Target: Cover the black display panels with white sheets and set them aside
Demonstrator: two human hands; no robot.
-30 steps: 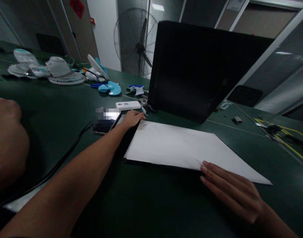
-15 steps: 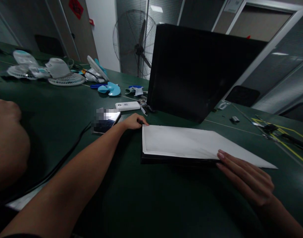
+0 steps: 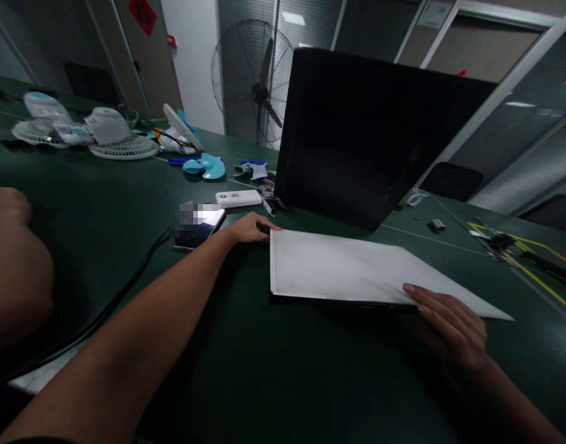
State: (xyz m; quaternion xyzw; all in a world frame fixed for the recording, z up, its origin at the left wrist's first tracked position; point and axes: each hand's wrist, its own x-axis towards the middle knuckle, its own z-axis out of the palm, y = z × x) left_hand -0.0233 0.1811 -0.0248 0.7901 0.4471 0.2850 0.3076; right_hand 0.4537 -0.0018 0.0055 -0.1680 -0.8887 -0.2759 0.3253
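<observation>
A flat white sheet lies over a thin black panel, whose dark edge shows along the near side. My left hand pinches the far left corner, thumb and fingers closed on it. On the near edge, toward the right, my right hand has its fingertips on top of the white sheet and its other fingers bent below the rim. Its thumb is not clearly seen. Behind them a large black panel stands tilted on the table.
A phone and a white power bank lie left of my left hand. Fan parts and a blue fan blade sit farther back. Black cables cross the green table. A blurred bare limb fills the left edge.
The white sheet's near left corner has dropped and shifted slightly right, and less of the black edge shows beneath it. My right hand has moved left and its fingers have curled around the rim.
</observation>
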